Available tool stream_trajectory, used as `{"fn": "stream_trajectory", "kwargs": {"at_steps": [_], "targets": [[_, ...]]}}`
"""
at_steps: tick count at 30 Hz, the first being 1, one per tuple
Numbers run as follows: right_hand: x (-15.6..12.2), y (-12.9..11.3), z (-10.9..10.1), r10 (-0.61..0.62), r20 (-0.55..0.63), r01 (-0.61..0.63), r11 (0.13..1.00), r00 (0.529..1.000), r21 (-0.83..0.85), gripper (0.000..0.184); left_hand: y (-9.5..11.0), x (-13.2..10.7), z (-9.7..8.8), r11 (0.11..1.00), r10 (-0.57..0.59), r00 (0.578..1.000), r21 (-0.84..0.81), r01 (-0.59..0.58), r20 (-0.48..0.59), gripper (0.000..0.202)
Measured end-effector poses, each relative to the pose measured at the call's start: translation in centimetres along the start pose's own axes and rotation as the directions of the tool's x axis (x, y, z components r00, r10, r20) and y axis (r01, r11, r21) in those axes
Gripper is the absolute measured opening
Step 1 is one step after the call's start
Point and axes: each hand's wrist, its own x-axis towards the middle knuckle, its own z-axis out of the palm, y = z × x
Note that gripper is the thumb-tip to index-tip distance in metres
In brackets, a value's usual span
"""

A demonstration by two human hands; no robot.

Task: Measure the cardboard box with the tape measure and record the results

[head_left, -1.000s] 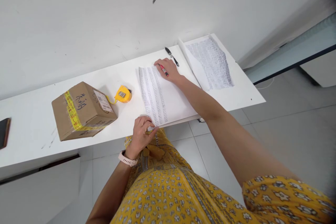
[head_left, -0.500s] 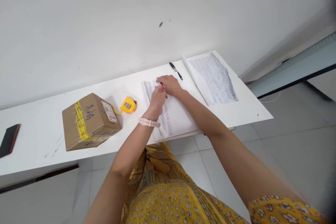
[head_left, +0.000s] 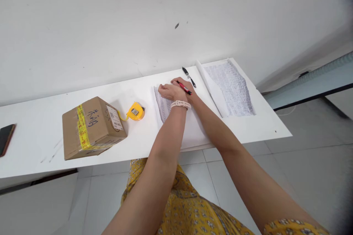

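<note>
Both of my hands rest on a printed sheet of paper (head_left: pixel 163 107) near the far edge of a white table (head_left: pixel 41 143). My right hand (head_left: pixel 185 87) is closed round a red pen (head_left: pixel 184 88). My left hand (head_left: pixel 168 92), with a pale watch at the wrist, lies curled on the top of the sheet, just left of the right hand; what its fingers grip is hidden. A black pen (head_left: pixel 189 76) lies on the table just beyond my right hand.
A taped cardboard box (head_left: pixel 92 126) stands at the left, with a yellow tape measure (head_left: pixel 135 111) beside it. A second printed sheet (head_left: pixel 231 87) lies at the right end. A dark phone (head_left: pixel 5 138) sits at the far left edge. A white wall backs the table.
My left hand has left the near edge of the sheet and moved up to its top, beside my right hand. The right hand still holds the red pen.
</note>
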Motion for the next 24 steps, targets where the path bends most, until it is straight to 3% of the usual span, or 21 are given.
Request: {"fn": "stream_trajectory", "kwargs": {"at_steps": [3,6,8,12,15,18,21,24], "targets": [[-0.4,0.1,-0.5,-0.006,-0.07,0.01,0.998,0.997,0.067,0.029,-0.7,0.2,0.1,0.995,0.007,0.994,0.098,0.004,-0.11,0.036],[0.1,0.6,-0.2,0.047,-0.124,-0.03,0.99,0.991,0.136,0.03,-1.2,2.1,-0.3,0.958,0.017,0.963,0.279,0.061,-0.268,0.044],[0.7,0.9,0.3,0.094,-0.137,-0.063,0.974,0.986,0.216,0.033,-1.6,3.4,-0.8,0.939,0.021,0.95,0.333,0.088,-0.311,0.047],[1.4,1.0,0.8,0.143,-0.153,-0.088,0.945,0.978,0.316,0.034,-2.5,3.8,-1.5,0.903,0.09,0.969,0.428,0.018,-0.229,0.046],[1.2,0.8,0.6,0.155,-0.191,-0.094,0.951,0.969,0.295,0.037,-2.8,3.0,-1.5,0.801,0.13,0.985,0.597,-0.038,-0.112,0.057],[1.4,0.7,0.6,0.155,-0.226,-0.084,0.951,0.962,0.296,0.046,-2.9,2.6,-1.3,0.713,0.137,0.989,0.699,-0.056,-0.061,0.056],[2.5,0.7,1.0,0.282,-0.214,-0.18,0.899,0.935,0.398,0.049,-2.7,2.6,-1.3,0.704,0.175,0.984,0.704,-0.094,-0.043,0.052],[4.1,0.8,1.8,0.435,-0.149,-0.305,0.8,0.888,0.517,0.038,-2.6,2.7,-1.3,0.72,0.184,0.982,0.686,-0.105,-0.042,0.048]]}}
